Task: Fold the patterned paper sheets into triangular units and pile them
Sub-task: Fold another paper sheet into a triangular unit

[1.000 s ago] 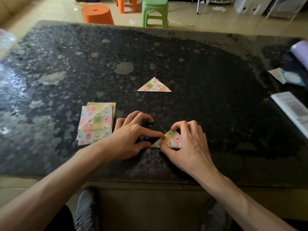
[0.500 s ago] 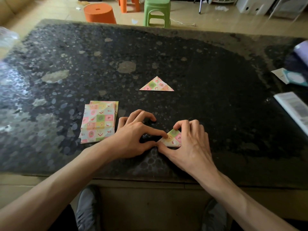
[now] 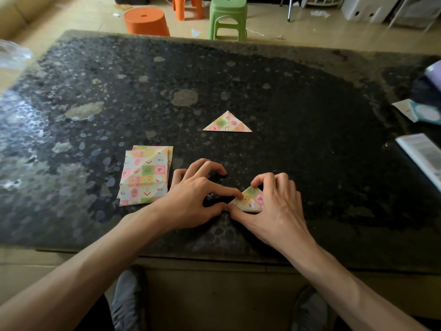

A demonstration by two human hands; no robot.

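Observation:
A small folded piece of patterned paper [image 3: 249, 199] lies near the front edge of the dark speckled table [image 3: 310, 115]. My right hand [image 3: 274, 206] covers its right side, curled fingers and thumb pinching its edges. My left hand [image 3: 202, 194] is beside it, the index fingertip pressing the paper's left corner and the thumb at its lower tip. A finished patterned triangle [image 3: 228, 123] lies flat farther back at the middle. A stack of unfolded patterned sheets [image 3: 145, 175] sits to the left of my left hand.
At the right edge lie a white booklet [image 3: 422, 154], a teal and white packet [image 3: 422, 113] and a purple object [image 3: 435, 72]. Crumpled clear plastic [image 3: 12, 56] sits at the far left. An orange tub [image 3: 145, 21], an orange stool [image 3: 188, 7] and a green stool [image 3: 228, 19] stand on the floor beyond.
Both hands stay on the small folded paper with only slight finger shifts along its left corner. The stack and the finished triangle have not moved.

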